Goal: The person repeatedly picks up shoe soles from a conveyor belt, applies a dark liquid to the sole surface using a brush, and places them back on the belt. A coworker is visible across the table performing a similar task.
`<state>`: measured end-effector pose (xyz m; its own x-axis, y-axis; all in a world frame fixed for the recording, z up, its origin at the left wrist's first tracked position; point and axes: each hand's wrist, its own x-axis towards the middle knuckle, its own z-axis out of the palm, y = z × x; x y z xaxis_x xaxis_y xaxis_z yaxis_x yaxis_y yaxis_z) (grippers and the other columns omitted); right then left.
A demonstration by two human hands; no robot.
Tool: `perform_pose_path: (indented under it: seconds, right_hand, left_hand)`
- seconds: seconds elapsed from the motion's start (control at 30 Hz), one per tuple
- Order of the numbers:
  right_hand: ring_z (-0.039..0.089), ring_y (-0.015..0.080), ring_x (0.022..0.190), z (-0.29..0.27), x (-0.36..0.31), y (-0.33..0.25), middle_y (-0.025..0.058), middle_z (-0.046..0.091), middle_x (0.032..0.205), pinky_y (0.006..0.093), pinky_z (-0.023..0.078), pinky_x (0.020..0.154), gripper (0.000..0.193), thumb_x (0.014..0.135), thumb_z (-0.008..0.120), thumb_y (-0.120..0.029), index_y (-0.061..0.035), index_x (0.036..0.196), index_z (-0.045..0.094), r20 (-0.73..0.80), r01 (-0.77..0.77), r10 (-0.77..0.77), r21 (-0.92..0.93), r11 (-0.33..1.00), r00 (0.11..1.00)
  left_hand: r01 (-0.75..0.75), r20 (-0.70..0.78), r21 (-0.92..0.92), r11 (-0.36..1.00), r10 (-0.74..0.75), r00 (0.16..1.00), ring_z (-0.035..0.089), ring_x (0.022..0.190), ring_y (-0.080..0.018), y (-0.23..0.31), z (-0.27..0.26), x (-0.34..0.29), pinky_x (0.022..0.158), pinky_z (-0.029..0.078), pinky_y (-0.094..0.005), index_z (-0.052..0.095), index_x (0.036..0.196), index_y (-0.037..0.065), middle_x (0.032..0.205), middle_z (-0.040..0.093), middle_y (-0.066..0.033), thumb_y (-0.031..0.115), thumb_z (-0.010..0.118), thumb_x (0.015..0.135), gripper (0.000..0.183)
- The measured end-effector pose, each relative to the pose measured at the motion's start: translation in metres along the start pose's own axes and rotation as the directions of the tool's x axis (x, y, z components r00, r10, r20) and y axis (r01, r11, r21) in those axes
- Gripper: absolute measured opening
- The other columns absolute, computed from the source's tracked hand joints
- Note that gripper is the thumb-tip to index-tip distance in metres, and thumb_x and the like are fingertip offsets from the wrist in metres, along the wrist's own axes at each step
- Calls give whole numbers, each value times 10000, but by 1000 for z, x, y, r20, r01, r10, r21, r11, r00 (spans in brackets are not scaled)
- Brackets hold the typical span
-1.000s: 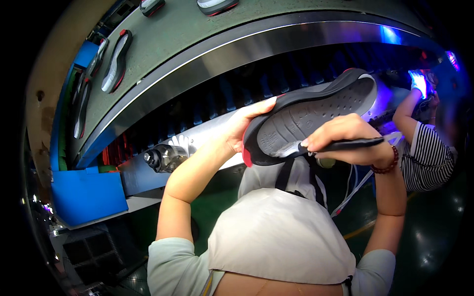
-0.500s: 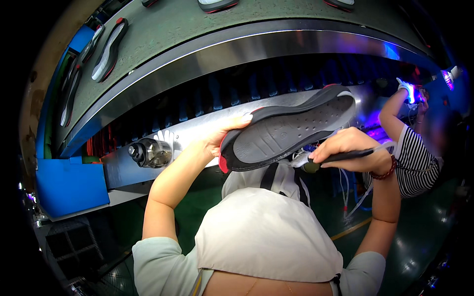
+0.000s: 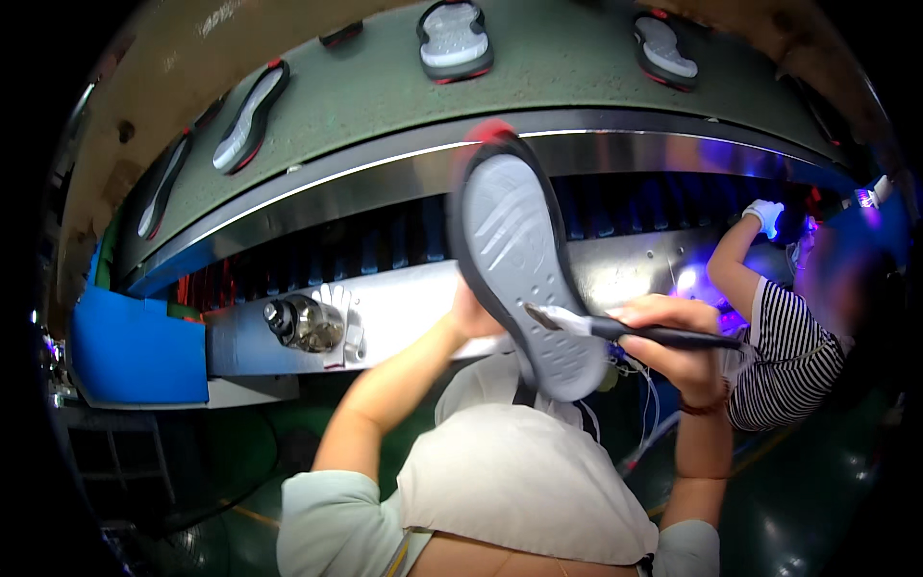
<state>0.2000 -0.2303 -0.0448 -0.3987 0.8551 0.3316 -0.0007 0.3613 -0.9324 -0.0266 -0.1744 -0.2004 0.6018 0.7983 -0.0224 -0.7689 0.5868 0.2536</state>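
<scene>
A grey shoe sole [image 3: 514, 226] with a black rim and a red heel tip stands almost upright before me, its inner side toward me. My left hand [image 3: 471, 313] grips it by the left edge, the fingers hidden behind. In my right hand [image 3: 694, 369] is a brush [image 3: 639, 333] with a black handle and a pale head; a thin clear tube seems to run from the handle's end. The brush tip is at the perforated middle of the sole, seemingly touching it. Part of the sole is blurred.
Several soles, one a grey-and-black sole [image 3: 452, 43], lie on the green conveyor belt [image 3: 356, 91] beyond a metal edge. A dark-capped bottle [image 3: 312, 324] and a white glove [image 3: 336, 317] rest on the metal ledge [image 3: 236, 346]. At right, a co-worker in a striped shirt [image 3: 788, 356] works under violet light.
My left hand has turned the sole from slanting sideways to nearly upright, red heel up. My right hand has brought the brush from below the sole onto its face. Belt soles have shifted in view.
</scene>
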Motion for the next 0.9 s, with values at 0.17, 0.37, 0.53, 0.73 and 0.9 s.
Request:
perform_pose_path:
  seconds: [0.17,0.37,0.53,0.73,0.9]
  right_hand:
    - [580,117,753,8,-8,68,121,613,861,218,466,702,133,708,592,42,43,841,590,-272,-229,280,205,952,921]
    - [547,55,666,1,4,94,65,617,772,169,433,603,127,722,612,-11,30,842,599,-502,-153,245,218,964,830]
    - [534,40,633,17,23,86,22,605,733,161,425,570,109,715,624,-26,9,817,609,-597,-120,120,40,992,793]
    - [579,215,637,57,-21,69,90,607,707,291,415,594,136,613,649,-65,-34,736,598,-176,86,-238,-602,794,955]
    - [592,109,660,26,-37,46,76,628,724,218,446,602,174,645,655,-53,-16,814,633,8,-225,228,-122,967,974]
  left_hand:
    - [172,-171,145,974,-146,974,436,1057,-346,-26,22,15,880,351,-471,282,1274,81,1205,391,-197,823,164,586,1019]
    - [212,26,178,961,-220,975,434,1053,-390,-40,28,21,864,377,-468,233,1291,77,1211,383,-202,837,165,565,1053]
    - [108,-247,172,979,-64,967,508,952,-277,-49,25,26,826,415,-420,349,1225,85,1113,470,-164,800,223,615,948]
    - [43,-282,184,982,10,959,424,1081,-279,-35,28,19,909,336,-439,335,1244,99,1200,419,-127,752,252,673,871]
    - [82,-272,245,966,-12,962,445,1058,-267,-23,36,6,879,376,-415,306,1261,94,1191,429,-128,771,193,660,913]
